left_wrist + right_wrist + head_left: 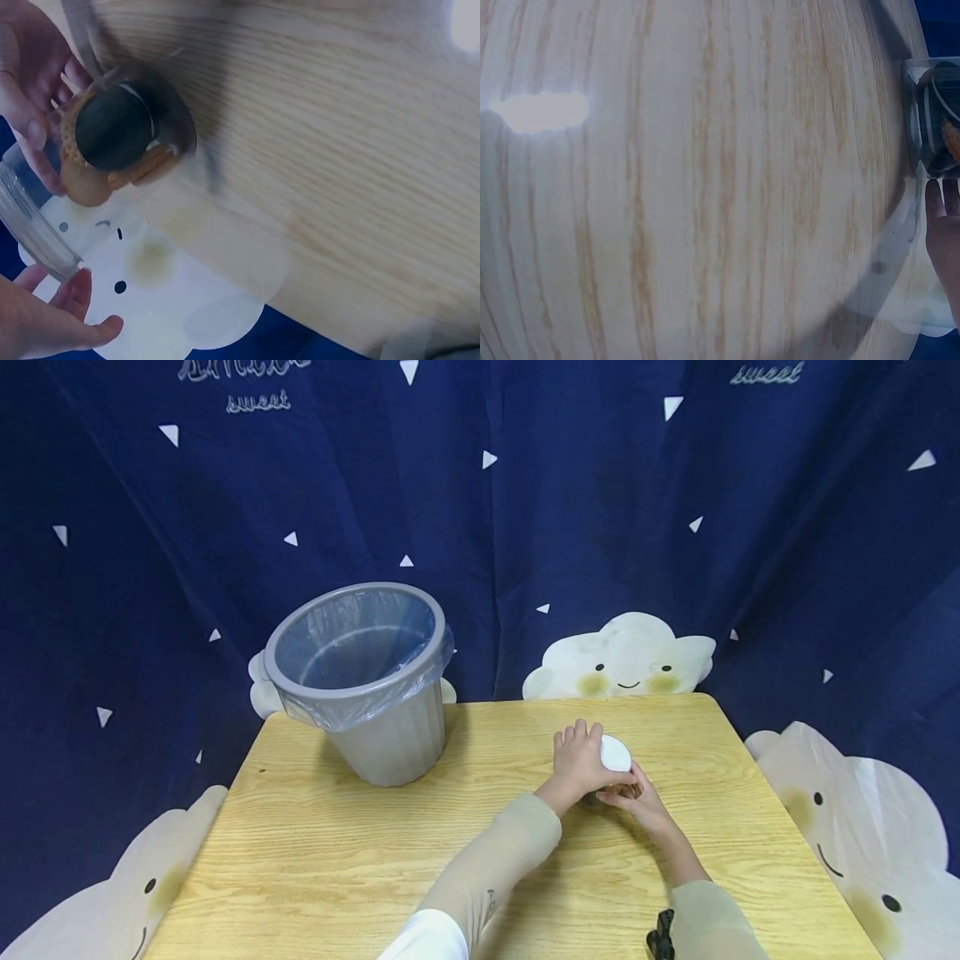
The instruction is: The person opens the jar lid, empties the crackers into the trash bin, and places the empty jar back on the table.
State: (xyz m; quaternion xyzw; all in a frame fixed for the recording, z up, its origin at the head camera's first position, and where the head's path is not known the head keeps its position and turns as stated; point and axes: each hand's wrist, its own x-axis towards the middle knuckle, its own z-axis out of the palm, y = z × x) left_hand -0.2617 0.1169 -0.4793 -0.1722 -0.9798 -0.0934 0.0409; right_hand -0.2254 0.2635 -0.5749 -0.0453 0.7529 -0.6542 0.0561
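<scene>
Over the right part of the table, both hands are at a clear jar (169, 127) with a round white lid (616, 753). My left hand (581, 762) grips the lid from its left side, the thumb passing along the near edge. Lower down, my right hand (643, 803) holds the jar's body from the right. Through the clear wall show a dark round piece (112, 129) and tan, biscuit-like pieces (85, 184). The jar leans over in the left wrist view. At the right edge of the right wrist view, only part of the jar appears, fingers against it.
A grey bin (390, 727) with a clear plastic liner stands at the back left of the wooden table (360, 868). Behind the table hangs a dark blue curtain (570, 527) with clouds and triangles.
</scene>
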